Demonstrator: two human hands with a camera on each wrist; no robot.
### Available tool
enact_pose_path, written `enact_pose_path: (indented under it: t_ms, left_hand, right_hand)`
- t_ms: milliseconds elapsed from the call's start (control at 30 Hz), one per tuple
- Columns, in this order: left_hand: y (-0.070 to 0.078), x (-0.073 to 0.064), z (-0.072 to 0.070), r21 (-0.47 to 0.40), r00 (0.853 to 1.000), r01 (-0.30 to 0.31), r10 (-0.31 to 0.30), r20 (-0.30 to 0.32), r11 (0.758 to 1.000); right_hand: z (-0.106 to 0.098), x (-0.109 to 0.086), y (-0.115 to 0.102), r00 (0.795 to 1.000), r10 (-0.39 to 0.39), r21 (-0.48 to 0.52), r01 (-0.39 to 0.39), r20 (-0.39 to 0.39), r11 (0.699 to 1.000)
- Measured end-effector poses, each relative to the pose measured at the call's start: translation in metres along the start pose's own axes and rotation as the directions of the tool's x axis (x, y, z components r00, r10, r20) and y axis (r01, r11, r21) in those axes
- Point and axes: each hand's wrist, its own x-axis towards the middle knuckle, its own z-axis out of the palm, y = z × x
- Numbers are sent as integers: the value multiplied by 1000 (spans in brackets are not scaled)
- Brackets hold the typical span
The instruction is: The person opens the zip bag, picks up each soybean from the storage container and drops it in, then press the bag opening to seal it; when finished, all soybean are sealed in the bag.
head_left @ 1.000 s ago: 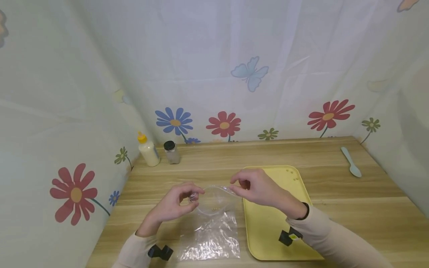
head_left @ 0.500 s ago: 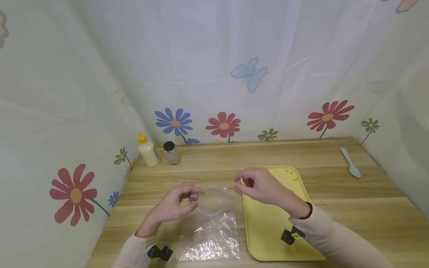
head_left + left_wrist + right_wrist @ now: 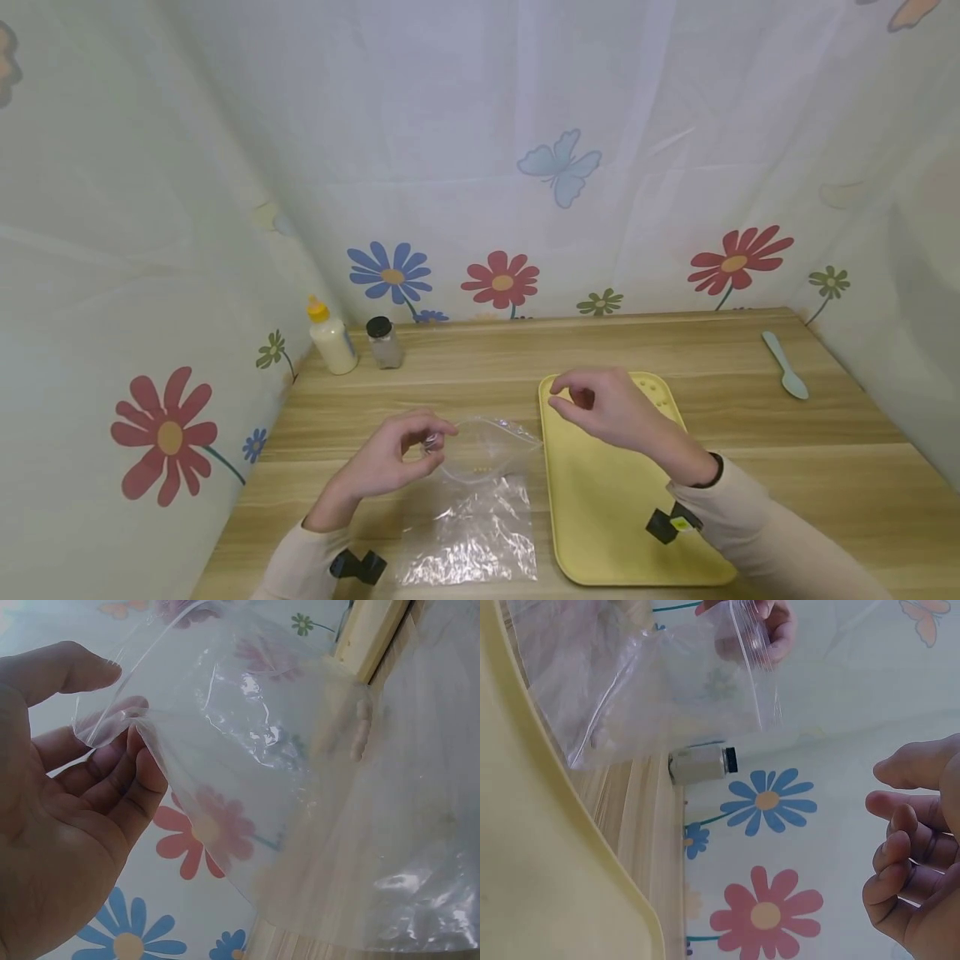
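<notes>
Holding the bag (image 3: 480, 533) left of the tray (image 3: 600, 517), the left hand (image 3: 390, 454) curls its fingers at the rim; over the tray, the right hand (image 3: 615, 412) has loosely bent fingers, seemingly empty. The bag looks light, limp, slippery: best pinched by its rim. Only the head view shows the spoon (image 3: 782, 364), right of the tray.

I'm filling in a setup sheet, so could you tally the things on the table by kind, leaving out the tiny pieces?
Capped containers: 2 (yellow-capped bottle, black-lidded jar)
Bags: 1 (clear plastic bag)
Trays: 1 (yellow tray)
Spoons: 1 (pale spoon)
Total: 5
</notes>
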Motion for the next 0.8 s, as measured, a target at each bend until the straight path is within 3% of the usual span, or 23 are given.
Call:
enact_pose_path:
  t_ms: [300, 800]
  left_hand:
    - [0, 1, 0, 2, 1000, 7, -7, 5, 1000]
    - [2, 0, 0, -10, 1000, -9, 10, 11, 1000]
  right_hand:
    - [-12, -8, 13, 997, 56, -67, -59, -51, 996]
    - [-28, -26, 42, 983, 167, -66, -172, -82, 983]
